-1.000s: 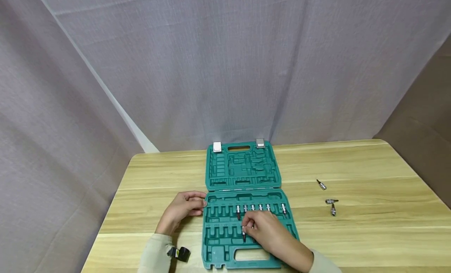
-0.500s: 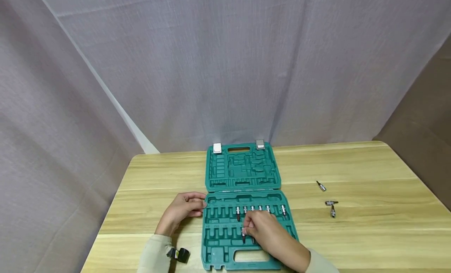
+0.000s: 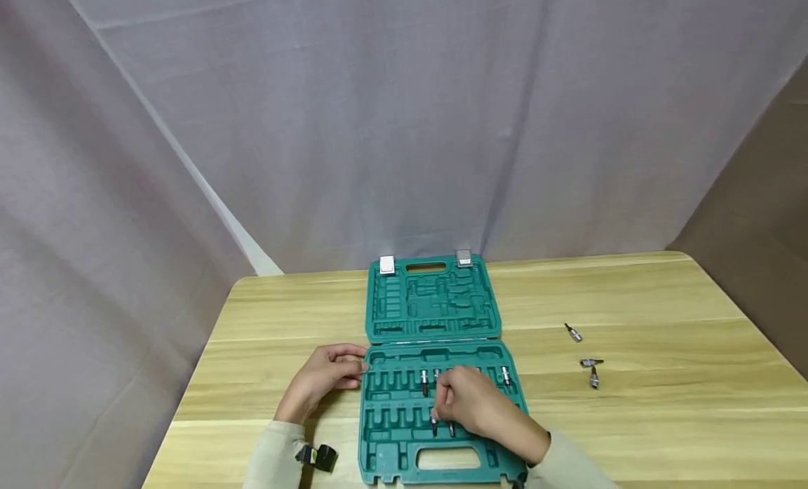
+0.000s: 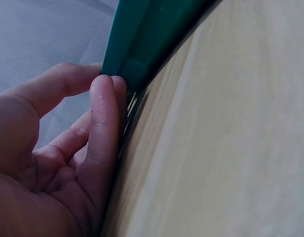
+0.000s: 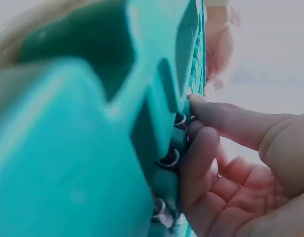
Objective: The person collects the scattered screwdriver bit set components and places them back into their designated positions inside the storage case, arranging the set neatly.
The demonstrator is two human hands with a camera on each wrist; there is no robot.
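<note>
Left hand (image 3: 325, 377) rests on the table (image 3: 631, 419) at the left edge of the green tool case (image 3: 385, 443), fingers loosely curled. Fingertips (image 4: 105, 91) touch the case wall (image 4: 142, 44) in the left wrist view; nothing is gripped.

Black wrist strap (image 3: 318, 456) sits on the cream sleeve (image 3: 274, 457) below that hand.

Case lies open flat in the middle of the table: lid half (image 3: 432, 299) away from the person, with two silver latches (image 3: 387, 264) at its far edge; tray half near the person, with a handle cut-out at its near edge.

Upper tray row holds a line of bit sockets (image 3: 424, 379), partly covered by the right hand. Two more bits (image 3: 434, 424) stand in the lower row, just below that hand's fingertips.

Right hand (image 3: 476, 401) lies over the tray centre, fingers bent down onto the bit rows. In the right wrist view the fingertips (image 5: 203, 143) press against seated socket ends (image 5: 169, 159); cannot tell whether any one bit is pinched.

Three loose bits (image 3: 573, 332) lie on the table well to the right of the case, two of them (image 3: 592, 371) close together.
</note>
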